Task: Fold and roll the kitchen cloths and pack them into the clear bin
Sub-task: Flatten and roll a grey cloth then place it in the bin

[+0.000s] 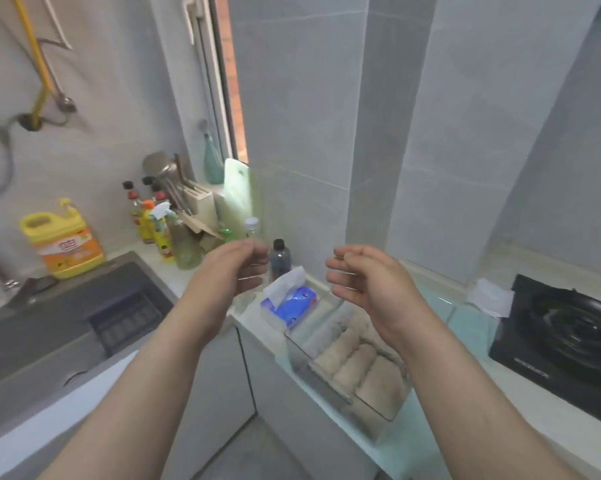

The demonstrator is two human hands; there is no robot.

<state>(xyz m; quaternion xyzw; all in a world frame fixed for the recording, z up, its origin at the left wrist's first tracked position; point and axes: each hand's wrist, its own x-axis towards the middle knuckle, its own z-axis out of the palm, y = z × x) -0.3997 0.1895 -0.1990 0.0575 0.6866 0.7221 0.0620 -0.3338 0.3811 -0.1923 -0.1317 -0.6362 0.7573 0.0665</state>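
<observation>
Head view: both forearms are raised over the counter point(472, 393), and a clear panel point(295, 216), barely visible against the grey tiles, is held upright between the hands. The left hand point(236, 268) is curled round the panel's left edge, fingers bent inward. The right hand point(364, 275) is curled round the right edge in the same way.

The clear bin point(300, 355) is set on the counter below the right wrist, its long axis running along the counter's front edge. Beige rolled cloths point(354, 368) are packed inside it, laid side by side and touching. Each roll's long axis lies crossways to the bin, pointing from the counter's front edge toward the wall. A further row is seen behind them, partly hidden by the right forearm.

A blue tissue pack point(290, 303) lies just beside the bin's far end, with a dark bottle point(280, 259) behind it. A sink point(49, 327) is seen at the left and a black hob point(569, 341) at the right.
</observation>
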